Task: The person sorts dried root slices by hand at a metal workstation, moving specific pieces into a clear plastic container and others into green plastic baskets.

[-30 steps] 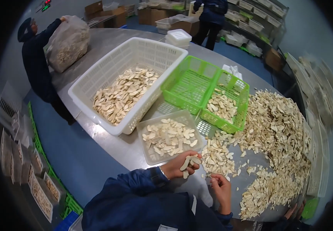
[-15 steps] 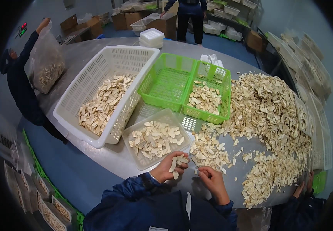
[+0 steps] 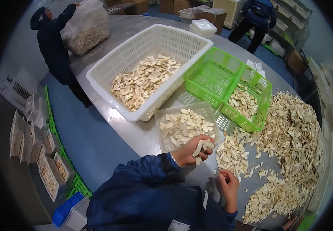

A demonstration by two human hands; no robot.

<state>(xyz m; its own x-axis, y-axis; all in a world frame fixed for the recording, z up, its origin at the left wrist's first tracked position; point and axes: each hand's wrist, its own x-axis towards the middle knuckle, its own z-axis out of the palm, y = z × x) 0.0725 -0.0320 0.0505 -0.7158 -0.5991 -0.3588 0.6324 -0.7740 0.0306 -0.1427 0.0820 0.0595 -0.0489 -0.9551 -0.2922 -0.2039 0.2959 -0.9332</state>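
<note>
My left hand (image 3: 192, 151) is closed around several pale dried slices (image 3: 202, 148), held up beside the near right corner of a shallow translucent tray (image 3: 163, 139) with more slices in it. My right hand (image 3: 229, 186) is lower and to the right, its thumb and fingertips pinched together at the near edge of a small slice pile (image 3: 232, 154). Something tiny and pale shows at those fingertips, too small to name. Further right a large heap of slices (image 3: 290, 134) spreads over the metal table (image 3: 135, 135).
Beyond the tray stand a large white basket (image 3: 182, 45) part filled with slices, an empty green basket (image 3: 216, 73) and a green basket holding slices (image 3: 247, 122). One person (image 3: 54, 46) handles a big bag (image 3: 85, 29); another person (image 3: 256, 19) stands behind. Filled trays (image 3: 49, 177) line the left.
The view has turned, so the table and baskets appear further right and higher. Both hands keep nearly the same pose, the left still gripping its slices. The person at the back has bent over.
</note>
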